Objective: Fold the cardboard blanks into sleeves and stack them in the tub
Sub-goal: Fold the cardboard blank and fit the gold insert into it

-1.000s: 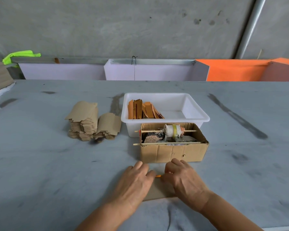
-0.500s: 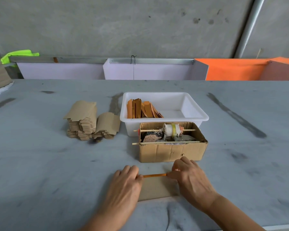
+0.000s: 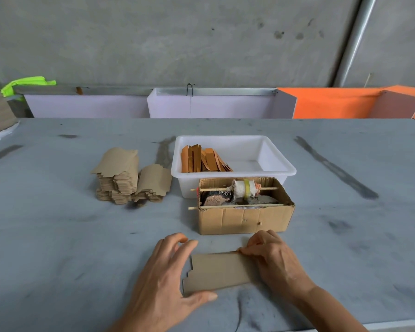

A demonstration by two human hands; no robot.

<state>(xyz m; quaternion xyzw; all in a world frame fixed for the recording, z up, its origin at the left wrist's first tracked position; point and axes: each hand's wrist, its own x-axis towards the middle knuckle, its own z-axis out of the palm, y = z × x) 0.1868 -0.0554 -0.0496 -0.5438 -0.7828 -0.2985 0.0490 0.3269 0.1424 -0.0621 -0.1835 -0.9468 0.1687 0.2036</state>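
With my right hand (image 3: 271, 257) pinching the folded blank (image 3: 218, 271) at its far right corner on the table (image 3: 58, 236) and my left hand (image 3: 168, 271) loosely spread at its left end, I judged firm, even creasing best.

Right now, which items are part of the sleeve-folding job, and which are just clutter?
Job:
- cardboard blank under both hands
- left hand, right hand
- stack of blanks
- white tub holding orange sleeves

Lying about:
- cardboard box with spool on stick
- neon-green cloth
- orange panel
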